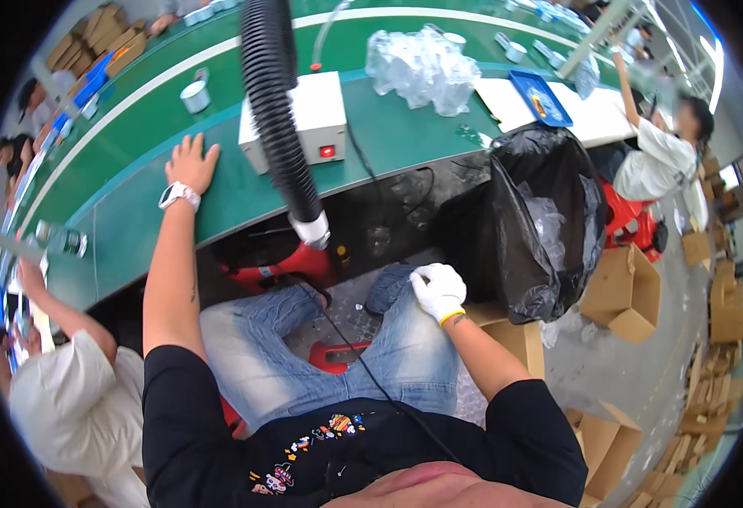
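Note:
My left hand lies flat and bare on the green workbench, fingers spread, a white watch on its wrist. It holds nothing. My right hand wears a white glove and rests on my right knee, fingers curled; a small pale bit shows at the fingertips but I cannot tell what it is. I sit in blue jeans and a black shirt. A black ribbed hose hangs down in front of me between the two hands.
A white box with a red light stands on the bench behind the hose. Clear plastic bags, a blue tray and small tins sit farther back. A black rubbish bag and cardboard boxes stand at right. Other people work at left and right.

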Motion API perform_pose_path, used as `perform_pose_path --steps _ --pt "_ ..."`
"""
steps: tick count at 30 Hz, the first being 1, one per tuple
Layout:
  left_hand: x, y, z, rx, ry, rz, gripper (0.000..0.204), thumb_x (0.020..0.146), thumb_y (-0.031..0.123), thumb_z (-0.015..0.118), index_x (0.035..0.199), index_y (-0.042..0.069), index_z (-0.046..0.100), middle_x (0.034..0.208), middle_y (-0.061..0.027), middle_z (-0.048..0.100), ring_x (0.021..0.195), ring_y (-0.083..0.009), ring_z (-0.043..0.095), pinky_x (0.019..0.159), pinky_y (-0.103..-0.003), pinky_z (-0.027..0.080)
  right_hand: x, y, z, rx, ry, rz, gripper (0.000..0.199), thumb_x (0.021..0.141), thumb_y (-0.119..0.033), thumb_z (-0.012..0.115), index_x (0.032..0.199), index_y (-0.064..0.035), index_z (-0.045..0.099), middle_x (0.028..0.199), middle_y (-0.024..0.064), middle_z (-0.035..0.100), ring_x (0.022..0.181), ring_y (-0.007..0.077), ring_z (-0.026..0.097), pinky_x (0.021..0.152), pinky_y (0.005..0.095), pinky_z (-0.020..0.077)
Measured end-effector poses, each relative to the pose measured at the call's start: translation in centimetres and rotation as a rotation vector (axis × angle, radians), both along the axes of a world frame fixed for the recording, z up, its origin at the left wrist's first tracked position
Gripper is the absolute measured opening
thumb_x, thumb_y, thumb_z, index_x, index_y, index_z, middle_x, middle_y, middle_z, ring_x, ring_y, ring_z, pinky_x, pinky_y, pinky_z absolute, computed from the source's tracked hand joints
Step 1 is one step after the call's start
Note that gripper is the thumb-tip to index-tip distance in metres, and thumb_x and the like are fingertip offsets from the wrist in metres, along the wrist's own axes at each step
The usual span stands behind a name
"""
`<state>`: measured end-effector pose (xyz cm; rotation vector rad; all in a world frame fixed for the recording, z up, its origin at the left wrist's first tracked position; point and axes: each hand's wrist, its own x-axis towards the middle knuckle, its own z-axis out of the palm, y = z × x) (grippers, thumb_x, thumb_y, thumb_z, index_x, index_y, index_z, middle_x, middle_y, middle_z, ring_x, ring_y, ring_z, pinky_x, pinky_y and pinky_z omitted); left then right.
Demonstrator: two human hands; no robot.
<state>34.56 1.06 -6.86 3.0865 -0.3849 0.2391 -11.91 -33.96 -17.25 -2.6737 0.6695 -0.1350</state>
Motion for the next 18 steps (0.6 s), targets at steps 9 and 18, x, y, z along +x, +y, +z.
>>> perform_pose_path --steps 9,18 --pt "-7.8 0.1 0.5 -0.055 -0.008 -0.057 0.074 0.102 0.064 0.046 0.161 0.018 0.042 0.170 -0.0143 0.033 0.157 -0.0374 0.028 0.125 -0.059 0.022 -2.0 0.2 -1.3 -0.011 -0.052 -0.045 0.026 0.091 -0.040 0.068 0.093 -0.0179 0.081 0.099 0.0098 0.077 0.097 0.0325 0.071 0.086 0.0455 0.0567" --pt "-10.1 0.9 0.0 -0.061 -0.033 -0.064 0.072 0.102 0.062 0.048 0.159 0.018 0.044 0.169 -0.0135 0.034 0.156 -0.0370 0.030 0.125 -0.058 0.024 -2.4 0.2 -0.7 0.013 0.001 -0.073 0.028 0.092 -0.042 0.067 0.098 -0.0192 0.082 0.101 0.0075 0.077 0.099 0.0311 0.072 0.087 0.0443 0.0571"
